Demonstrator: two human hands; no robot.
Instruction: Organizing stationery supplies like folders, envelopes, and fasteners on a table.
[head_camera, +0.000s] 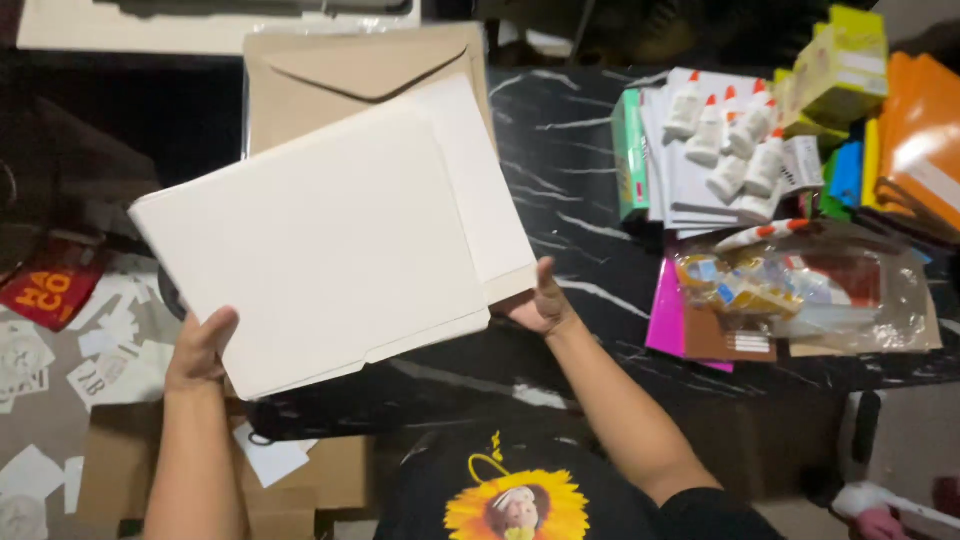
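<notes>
Both of my hands hold a cream file folder (310, 250) up over the black marbled table (560, 180). My left hand (200, 348) grips its lower left corner, thumb on top. My right hand (540, 300) holds the right edge, where a second folder or sheet (480, 190) sticks out behind the first. A large tan envelope (350, 70) with its flap showing lies flat on the table behind the folders.
Several white glue bottles (735, 140) lie on a stack of booklets at the right. Beside them are yellow boxes (840, 60), orange folders (925, 140), a clear bag of small items (790, 285) and pink paper (668, 315). Paper scraps (90, 350) and a cardboard box (300, 480) sit at the left and front.
</notes>
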